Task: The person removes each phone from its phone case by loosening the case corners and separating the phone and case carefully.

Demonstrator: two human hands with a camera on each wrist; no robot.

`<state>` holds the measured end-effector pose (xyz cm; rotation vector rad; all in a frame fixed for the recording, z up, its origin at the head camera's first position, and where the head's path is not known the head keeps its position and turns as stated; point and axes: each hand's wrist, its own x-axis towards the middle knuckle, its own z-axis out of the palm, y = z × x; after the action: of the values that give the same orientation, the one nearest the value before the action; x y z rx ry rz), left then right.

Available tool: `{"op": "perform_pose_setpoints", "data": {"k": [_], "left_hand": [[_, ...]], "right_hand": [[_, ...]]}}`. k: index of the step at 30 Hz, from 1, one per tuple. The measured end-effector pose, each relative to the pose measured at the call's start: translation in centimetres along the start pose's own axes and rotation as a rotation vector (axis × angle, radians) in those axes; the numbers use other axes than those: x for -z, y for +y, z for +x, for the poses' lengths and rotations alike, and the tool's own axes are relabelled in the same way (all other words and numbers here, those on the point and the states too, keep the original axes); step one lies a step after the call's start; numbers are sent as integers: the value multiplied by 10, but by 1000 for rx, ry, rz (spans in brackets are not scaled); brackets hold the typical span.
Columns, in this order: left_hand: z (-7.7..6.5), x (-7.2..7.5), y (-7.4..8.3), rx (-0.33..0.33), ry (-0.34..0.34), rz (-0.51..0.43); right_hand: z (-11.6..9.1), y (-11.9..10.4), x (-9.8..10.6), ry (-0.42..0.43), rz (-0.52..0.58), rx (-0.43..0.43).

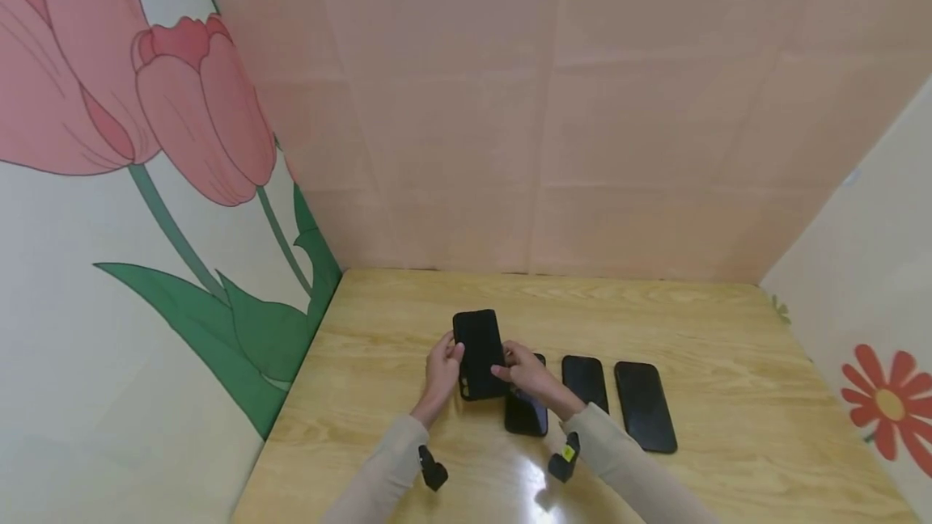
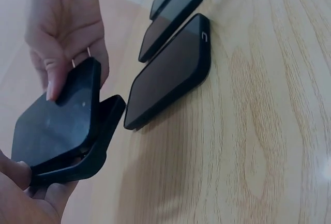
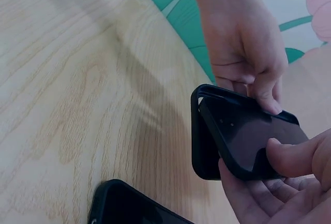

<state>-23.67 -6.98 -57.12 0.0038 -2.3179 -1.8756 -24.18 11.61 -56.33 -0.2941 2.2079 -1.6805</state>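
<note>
Raised above the table is a black phone [image 1: 480, 350], partly seated in a black phone case [image 2: 103, 141]. One end of the phone sticks up out of the case at a tilt, leaving a wedge-shaped gap. My left hand [image 1: 440, 370] grips the case along its left side, thumb over the edge. From the right, my right hand [image 1: 535, 374] pinches the phone, its thumb [image 3: 289, 157] flat on the dark screen and its fingers beneath. Below the right hand lies another dark phone [image 1: 526, 419], partly covered by it in the head view.
Two more dark phones lie to the right, one [image 1: 582, 378] partly behind my right forearm and one [image 1: 646, 407] farther right. The wooden table [image 1: 393, 310] meets a pink back wall [image 1: 451, 144] and patterned side walls. Black wrist cameras [image 1: 433, 471] hang at both cuffs.
</note>
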Motion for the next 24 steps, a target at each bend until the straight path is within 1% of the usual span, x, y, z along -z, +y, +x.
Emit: {"op": "perform_pose_setpoints", "data": {"k": [7, 13, 16, 20, 24], "left_hand": [[5, 5, -1, 33, 24, 56], [6, 7, -4, 35, 9, 46], [5, 6, -6, 51, 2, 47], [2, 4, -9, 63, -6, 52], [0, 4, -12, 58, -14, 41]], "right_hand": [[2, -6, 6, -32, 44, -37], [-2, -10, 9, -35, 74, -69], [-4, -7, 10, -32, 79, -91], [-5, -2, 11, -38, 92, -77], [-6, 0, 13, -58, 109, -38]]}}
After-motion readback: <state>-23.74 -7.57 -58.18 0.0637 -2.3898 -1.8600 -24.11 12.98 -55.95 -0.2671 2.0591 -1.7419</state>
